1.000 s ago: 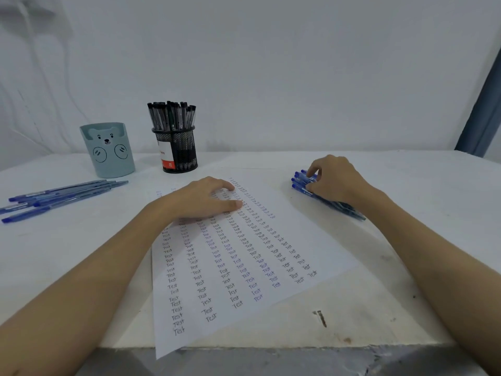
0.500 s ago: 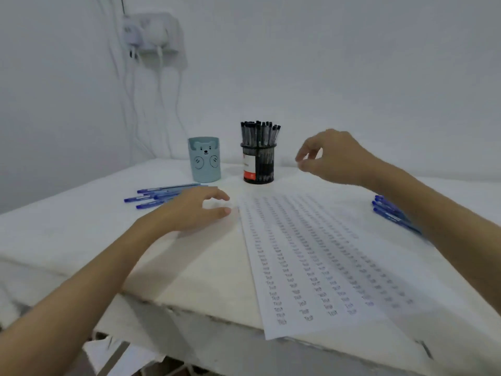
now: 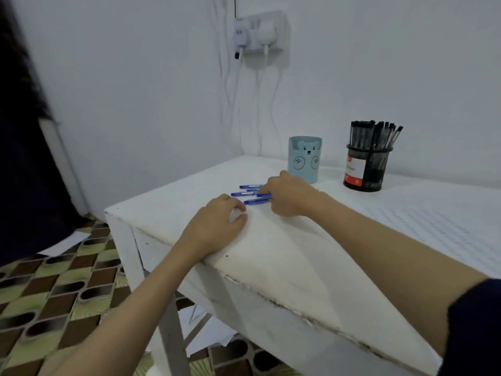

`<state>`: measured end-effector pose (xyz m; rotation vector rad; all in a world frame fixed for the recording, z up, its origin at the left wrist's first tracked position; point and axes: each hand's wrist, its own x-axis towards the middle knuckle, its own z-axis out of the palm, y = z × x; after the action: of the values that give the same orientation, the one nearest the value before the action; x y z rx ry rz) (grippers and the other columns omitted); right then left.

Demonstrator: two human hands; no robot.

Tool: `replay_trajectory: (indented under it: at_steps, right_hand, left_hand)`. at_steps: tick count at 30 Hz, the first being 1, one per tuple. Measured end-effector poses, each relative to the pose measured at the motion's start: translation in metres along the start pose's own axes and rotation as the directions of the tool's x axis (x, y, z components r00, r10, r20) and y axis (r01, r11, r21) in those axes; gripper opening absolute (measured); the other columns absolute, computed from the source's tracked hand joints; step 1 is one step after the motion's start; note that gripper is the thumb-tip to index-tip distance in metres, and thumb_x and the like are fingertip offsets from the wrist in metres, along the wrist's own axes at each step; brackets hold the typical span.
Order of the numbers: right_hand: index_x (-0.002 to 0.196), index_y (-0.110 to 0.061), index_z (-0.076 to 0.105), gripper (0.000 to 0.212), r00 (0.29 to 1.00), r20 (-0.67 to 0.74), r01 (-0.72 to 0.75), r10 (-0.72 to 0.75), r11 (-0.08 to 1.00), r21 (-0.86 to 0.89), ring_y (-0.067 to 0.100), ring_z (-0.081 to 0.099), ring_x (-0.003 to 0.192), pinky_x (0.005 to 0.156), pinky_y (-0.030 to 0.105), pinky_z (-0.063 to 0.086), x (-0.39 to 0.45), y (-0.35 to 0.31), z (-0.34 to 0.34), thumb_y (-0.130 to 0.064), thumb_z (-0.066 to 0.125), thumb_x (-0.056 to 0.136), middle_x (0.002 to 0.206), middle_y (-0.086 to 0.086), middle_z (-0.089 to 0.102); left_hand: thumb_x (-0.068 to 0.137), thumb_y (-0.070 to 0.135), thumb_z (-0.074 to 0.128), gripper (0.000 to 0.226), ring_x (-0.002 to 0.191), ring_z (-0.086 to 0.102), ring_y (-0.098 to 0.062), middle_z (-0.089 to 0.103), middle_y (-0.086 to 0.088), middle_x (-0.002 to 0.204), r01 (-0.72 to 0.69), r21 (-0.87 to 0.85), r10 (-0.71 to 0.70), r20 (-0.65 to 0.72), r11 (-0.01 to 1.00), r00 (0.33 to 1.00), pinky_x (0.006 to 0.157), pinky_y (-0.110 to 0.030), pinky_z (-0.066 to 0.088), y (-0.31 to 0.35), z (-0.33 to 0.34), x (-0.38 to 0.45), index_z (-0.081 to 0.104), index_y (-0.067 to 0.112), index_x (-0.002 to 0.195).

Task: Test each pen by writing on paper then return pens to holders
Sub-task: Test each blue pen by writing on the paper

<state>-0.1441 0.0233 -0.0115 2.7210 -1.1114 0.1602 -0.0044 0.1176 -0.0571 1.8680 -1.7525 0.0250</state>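
Several blue pens lie in a loose group on the white table, near its left end. My right hand reaches over them, its fingers curled round their right ends. Just in front of the pens, my left hand rests on the tabletop with loosely curled fingers and holds nothing. Behind the pens stands a light-blue bear pen holder; I cannot see inside it. A black mesh holder to its right is full of black pens. The written-on paper lies at the right.
A wall socket with plugs and hanging cables sits above the table's back left corner. The table's left and front edges are close to my hands. Below lie a patterned tile floor and loose sheets of paper.
My view swung left. My right hand left the pens at the paper's right, crossed over the sheet and came down on the blue pens at the left. My left hand slid off the paper.
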Motion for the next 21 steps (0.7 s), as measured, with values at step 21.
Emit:
replay_trajectory:
  at_steps: [21]
  right_hand:
    - [0.05, -0.015, 0.049, 0.057, 0.909, 0.048, -0.212, 0.415, 0.359, 0.909, 0.009, 0.019, 0.039, 0.039, 0.018, 0.015, -0.115, 0.096, -0.088, -0.059, 0.048, 0.086, 0.046, -0.005, 0.028]
  left_hand:
    - [0.091, 0.025, 0.054, 0.015, 0.102, 0.051, -0.013, 0.058, 0.005, 0.113, -0.082, -0.098, 0.083, 0.013, 0.992, 0.996, 0.084, -0.025, 0.036, 0.013, -0.002, -0.001, 0.064, 0.023, 0.102]
